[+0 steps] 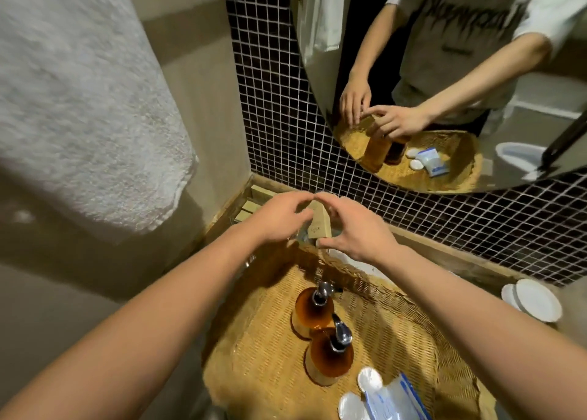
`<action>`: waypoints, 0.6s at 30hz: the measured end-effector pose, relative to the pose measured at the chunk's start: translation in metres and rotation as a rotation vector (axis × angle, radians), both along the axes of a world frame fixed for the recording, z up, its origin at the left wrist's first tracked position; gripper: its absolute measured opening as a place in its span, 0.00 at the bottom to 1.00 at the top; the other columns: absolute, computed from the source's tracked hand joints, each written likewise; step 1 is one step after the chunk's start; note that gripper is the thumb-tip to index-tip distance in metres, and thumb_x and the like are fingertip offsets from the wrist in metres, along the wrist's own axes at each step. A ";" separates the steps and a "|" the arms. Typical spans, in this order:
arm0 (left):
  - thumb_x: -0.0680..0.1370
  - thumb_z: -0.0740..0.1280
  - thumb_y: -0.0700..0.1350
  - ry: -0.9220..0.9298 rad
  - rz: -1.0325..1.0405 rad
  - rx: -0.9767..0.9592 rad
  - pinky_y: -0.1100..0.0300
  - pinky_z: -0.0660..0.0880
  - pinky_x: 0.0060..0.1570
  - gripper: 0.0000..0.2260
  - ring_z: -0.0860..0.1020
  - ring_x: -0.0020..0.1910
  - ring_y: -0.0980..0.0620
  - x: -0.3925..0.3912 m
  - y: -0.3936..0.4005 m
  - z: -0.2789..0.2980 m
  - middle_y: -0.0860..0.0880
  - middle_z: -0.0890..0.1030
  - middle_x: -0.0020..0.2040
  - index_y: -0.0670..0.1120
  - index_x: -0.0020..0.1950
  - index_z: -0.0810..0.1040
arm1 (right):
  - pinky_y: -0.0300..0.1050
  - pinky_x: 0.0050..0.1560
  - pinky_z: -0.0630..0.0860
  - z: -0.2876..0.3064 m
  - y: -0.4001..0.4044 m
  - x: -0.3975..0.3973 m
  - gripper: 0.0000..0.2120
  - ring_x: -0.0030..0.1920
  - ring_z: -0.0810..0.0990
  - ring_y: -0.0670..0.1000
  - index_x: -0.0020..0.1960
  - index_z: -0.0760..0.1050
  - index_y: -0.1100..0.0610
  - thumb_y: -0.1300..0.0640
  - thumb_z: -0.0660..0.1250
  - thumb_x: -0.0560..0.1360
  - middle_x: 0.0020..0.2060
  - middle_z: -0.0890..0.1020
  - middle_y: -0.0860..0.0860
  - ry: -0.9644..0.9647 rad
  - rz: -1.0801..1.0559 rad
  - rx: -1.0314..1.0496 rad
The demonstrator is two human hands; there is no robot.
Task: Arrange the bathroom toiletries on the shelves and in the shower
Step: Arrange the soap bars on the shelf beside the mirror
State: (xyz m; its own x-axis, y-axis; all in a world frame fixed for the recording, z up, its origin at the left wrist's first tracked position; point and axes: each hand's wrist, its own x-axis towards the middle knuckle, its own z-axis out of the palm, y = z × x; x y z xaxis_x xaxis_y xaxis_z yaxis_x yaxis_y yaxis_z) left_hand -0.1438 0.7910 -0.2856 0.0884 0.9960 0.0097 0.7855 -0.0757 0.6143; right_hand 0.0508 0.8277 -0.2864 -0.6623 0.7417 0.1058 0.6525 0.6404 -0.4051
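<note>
A small tan cardboard box (318, 224) stands tilted above a clear glass (301, 237) at the back of the counter. My left hand (279, 218) and my right hand (352, 229) both pinch the box from either side at its top. More tan boxes (254, 202) lie in the back corner. In front, a woven basket tray (270, 356) holds two amber pump bottles (313, 308) (330, 356), round white packets (368, 380) and a blue-and-white sachet (397, 400).
A grey towel (89, 102) hangs on the left wall. A mirror (444, 70) on the dark mosaic tiles reflects the hands and tray. White round items (533, 299) lie on the counter at right.
</note>
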 end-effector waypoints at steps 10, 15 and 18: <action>0.78 0.70 0.44 -0.489 0.163 -0.102 0.50 0.82 0.43 0.02 0.83 0.38 0.49 -0.083 0.064 -0.020 0.49 0.84 0.40 0.49 0.50 0.80 | 0.46 0.58 0.74 -0.016 0.043 -0.083 0.45 0.58 0.76 0.48 0.77 0.56 0.49 0.48 0.78 0.67 0.61 0.77 0.47 0.126 -0.125 -0.230; 0.77 0.70 0.40 -0.535 0.218 -0.179 0.43 0.80 0.52 0.05 0.84 0.41 0.50 -0.108 0.089 -0.049 0.48 0.84 0.43 0.47 0.51 0.79 | 0.43 0.50 0.74 -0.025 0.072 -0.119 0.22 0.50 0.79 0.47 0.66 0.72 0.50 0.53 0.73 0.74 0.51 0.79 0.45 0.182 -0.264 -0.259; 0.75 0.71 0.42 -0.134 0.063 0.059 0.54 0.75 0.60 0.18 0.78 0.57 0.54 -0.119 0.096 -0.057 0.52 0.79 0.59 0.50 0.64 0.75 | 0.48 0.59 0.73 -0.029 0.089 -0.133 0.17 0.57 0.78 0.50 0.64 0.77 0.50 0.56 0.70 0.75 0.56 0.81 0.49 0.055 -0.208 -0.234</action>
State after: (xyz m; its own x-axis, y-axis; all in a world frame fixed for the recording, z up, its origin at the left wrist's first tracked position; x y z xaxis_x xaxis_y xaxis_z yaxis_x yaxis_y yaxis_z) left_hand -0.2631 0.8869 -0.3426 0.0198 0.9969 0.0757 0.7011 -0.0678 0.7098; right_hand -0.0823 0.9171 -0.3158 -0.4917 0.8692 -0.0520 0.7326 0.3807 -0.5642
